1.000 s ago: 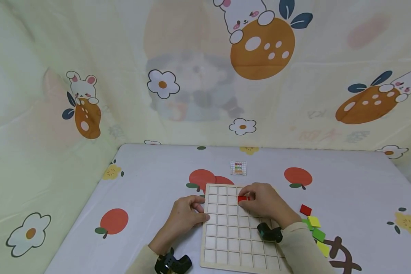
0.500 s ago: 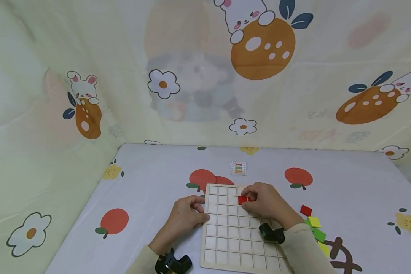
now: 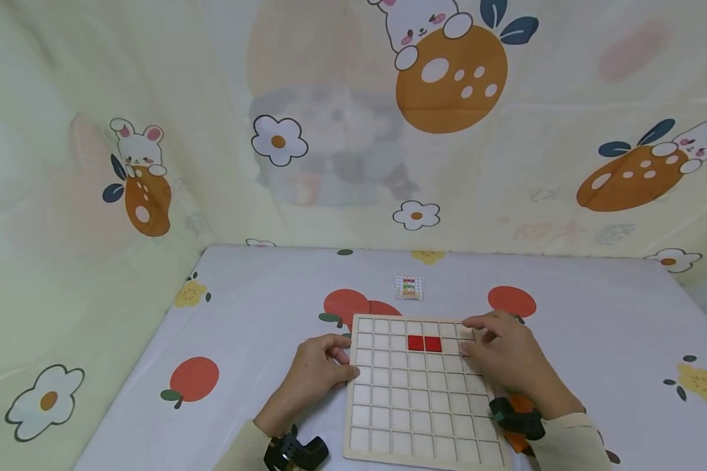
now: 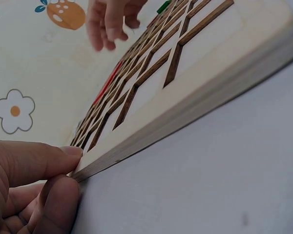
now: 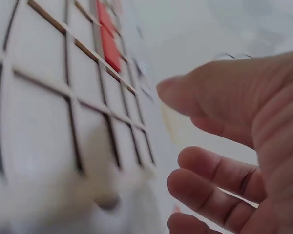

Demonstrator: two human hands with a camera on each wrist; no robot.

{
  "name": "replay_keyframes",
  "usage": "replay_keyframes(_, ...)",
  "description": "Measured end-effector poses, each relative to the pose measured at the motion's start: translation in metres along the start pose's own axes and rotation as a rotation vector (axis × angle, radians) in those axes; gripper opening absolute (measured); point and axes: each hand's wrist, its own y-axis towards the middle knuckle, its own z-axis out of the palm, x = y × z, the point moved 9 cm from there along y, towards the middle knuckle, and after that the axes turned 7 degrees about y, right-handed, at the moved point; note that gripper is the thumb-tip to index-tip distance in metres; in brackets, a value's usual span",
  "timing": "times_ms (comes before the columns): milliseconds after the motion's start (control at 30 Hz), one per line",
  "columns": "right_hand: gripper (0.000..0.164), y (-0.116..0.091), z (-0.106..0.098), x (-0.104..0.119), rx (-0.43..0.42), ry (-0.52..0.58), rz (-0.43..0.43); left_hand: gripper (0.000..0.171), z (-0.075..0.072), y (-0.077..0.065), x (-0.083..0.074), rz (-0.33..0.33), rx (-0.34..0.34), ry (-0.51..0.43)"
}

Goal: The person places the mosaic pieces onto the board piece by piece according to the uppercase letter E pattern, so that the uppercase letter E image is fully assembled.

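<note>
A light wooden grid board (image 3: pixel 383 396) lies flat on the table. Two red square tiles (image 3: pixel 433 344) sit side by side in neighbouring cells of its second row from the back. My left hand (image 3: pixel 315 369) pinches the board's left edge; in the left wrist view its thumb (image 4: pixel 44 161) lies on the rim with a bent finger against the side. My right hand (image 3: pixel 507 353) hovers at the board's right edge, fingers loosely bent and apart. Nothing shows between its thumb (image 5: pixel 210 92) and fingers. A green tile (image 4: pixel 163 7) shows beyond the board in the left wrist view.
Behind the board lies a small card (image 3: pixel 409 288) with a printed coloured grid. The right arm covers the spot where loose tiles lay. A patterned cloth (image 3: pixel 259 294) covers the table, and a printed curtain (image 3: pixel 330 222) hangs behind and at the left.
My right hand has let go of the second red tile, which now lies in its cell, and moved right to the board's edge. The left hand has stayed at the left edge.
</note>
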Motion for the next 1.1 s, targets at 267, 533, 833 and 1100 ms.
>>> replay_keyframes(267,0.038,-0.018,-0.035,-0.036,-0.006,-0.071,0.088,0.046,-0.001,0.000,-0.001,-0.008,-0.002,0.014)
replay_keyframes(533,0.044,-0.025,-0.041,-0.075,0.076,-0.141,0.281,0.046,-0.001,0.000,-0.001,0.003,-0.001,0.013)
replay_keyframes(833,0.038,-0.027,-0.043,-0.080,0.086,-0.124,0.326,0.046,-0.001,0.000,-0.002,0.001,0.000,0.010)
replay_keyframes(1100,0.023,-0.022,-0.039,-0.070,0.052,-0.038,0.301,0.047,-0.002,-0.001,-0.002,0.001,0.000,0.013)
